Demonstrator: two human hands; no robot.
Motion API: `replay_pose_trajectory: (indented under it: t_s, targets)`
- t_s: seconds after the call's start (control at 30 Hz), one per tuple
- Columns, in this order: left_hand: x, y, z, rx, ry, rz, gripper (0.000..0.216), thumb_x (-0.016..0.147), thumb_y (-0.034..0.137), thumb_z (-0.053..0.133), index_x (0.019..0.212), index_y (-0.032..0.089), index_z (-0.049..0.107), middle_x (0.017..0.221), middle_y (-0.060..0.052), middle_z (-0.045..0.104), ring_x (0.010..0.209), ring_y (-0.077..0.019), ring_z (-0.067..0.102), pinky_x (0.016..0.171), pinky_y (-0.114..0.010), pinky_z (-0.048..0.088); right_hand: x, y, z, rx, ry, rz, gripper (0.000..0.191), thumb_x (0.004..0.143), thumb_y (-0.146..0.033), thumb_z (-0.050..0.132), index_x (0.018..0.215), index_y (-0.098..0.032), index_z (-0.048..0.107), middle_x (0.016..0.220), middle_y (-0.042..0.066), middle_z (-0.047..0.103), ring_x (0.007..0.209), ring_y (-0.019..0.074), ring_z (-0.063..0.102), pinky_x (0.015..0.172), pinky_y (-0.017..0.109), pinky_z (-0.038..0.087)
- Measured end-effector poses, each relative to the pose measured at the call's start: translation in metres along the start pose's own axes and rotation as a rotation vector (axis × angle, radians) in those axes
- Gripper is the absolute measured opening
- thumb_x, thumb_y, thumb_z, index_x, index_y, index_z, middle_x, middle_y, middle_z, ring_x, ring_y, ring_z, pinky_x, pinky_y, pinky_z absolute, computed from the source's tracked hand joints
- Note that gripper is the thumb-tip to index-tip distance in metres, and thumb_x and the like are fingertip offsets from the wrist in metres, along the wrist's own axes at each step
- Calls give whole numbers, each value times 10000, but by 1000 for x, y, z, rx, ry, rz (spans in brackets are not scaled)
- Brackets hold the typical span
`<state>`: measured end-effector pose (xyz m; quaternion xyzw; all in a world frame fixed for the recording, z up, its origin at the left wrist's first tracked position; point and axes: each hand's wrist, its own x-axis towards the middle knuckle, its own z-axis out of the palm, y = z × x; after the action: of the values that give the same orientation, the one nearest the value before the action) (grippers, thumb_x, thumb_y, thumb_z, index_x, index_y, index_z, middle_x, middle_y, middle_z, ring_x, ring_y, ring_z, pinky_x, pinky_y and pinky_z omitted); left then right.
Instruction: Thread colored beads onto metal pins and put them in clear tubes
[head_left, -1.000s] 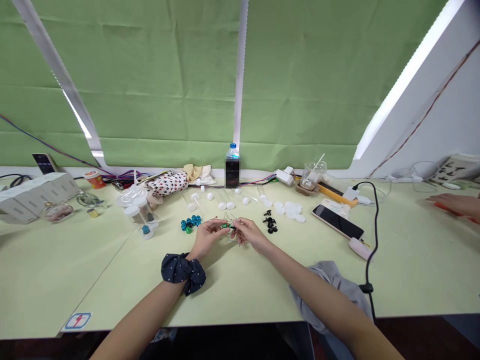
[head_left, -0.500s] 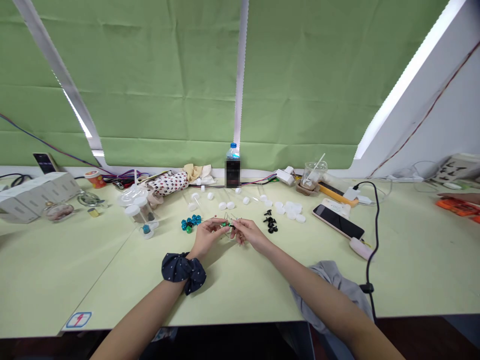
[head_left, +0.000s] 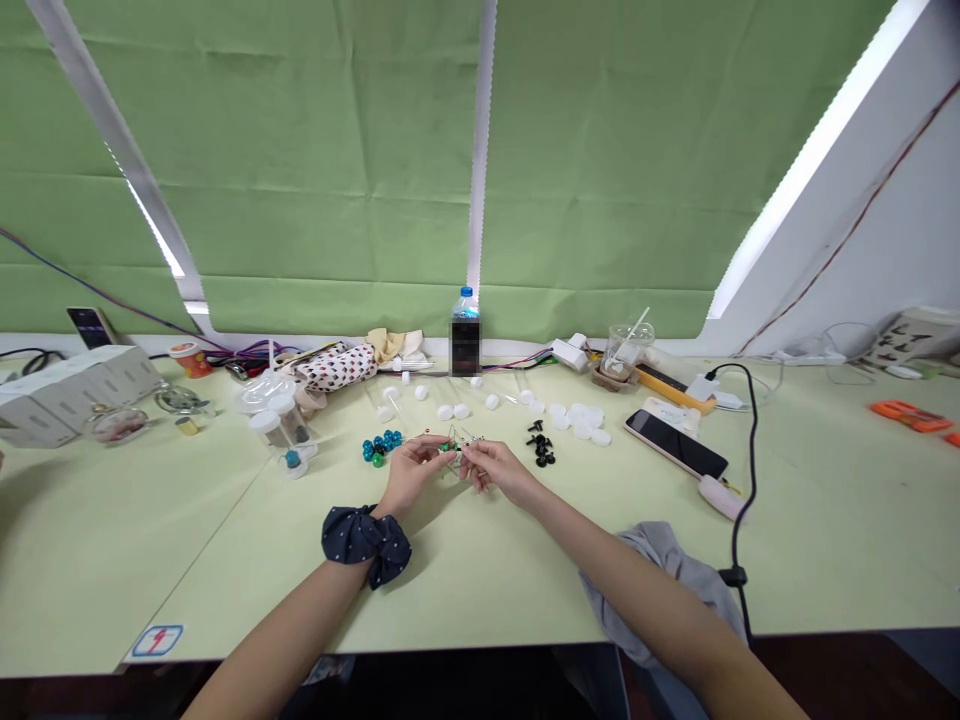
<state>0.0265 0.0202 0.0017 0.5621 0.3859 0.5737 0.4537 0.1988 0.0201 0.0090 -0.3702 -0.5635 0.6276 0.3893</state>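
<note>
- Beads [head_left: 378,442] at nine o'clock; our left hand [head_left: 409,468] pinches a green piece [head_left: 447,447].
- Black pieces [head_left: 541,447] at three; our right hand [head_left: 496,468] is narrowed, its hold unclear.

Balls [head_left: 379,442] lie on the table [head_left: 450,580] left of the left hand [head_left: 410,470], stemmed pieces [head_left: 541,448] right of the right hand [head_left: 501,470], a bottle [head_left: 466,335] behind.

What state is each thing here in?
Left hand: pinching a small green piece
Right hand: fingertips alongside it, grip unclear
Blue and green beads: loose, clustered
Black pieces: loose, close together
Bottle: upright, capped
Right-side phone: face up, screen dark
Right-side cup: straw sticking out
Blinds: down
</note>
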Motion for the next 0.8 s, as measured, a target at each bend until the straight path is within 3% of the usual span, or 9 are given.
replay_pose_trajectory:
  t_s: [0.5, 0.8]
  targets:
    - [-2, 3, 3, -5, -8, 5, 236, 611, 257, 772, 818, 163, 711, 767, -43, 686, 638, -143, 587, 603, -284, 463, 2, 4, -3, 17, 28, -5, 402, 758, -575, 564, 829, -183, 510, 660, 17, 659, 394, 73, 492, 360, 176, 340]
    - [-1, -2, 0, 34, -44, -3, 264, 618, 250, 774, 852, 152, 702, 704, -37, 665, 613, -135, 567, 616, -282, 461, 3, 2, 0, 15, 55, 30, 472, 749, -616, 535, 734, -145, 562, 626, 31, 635, 386, 71, 475, 354, 181, 333]
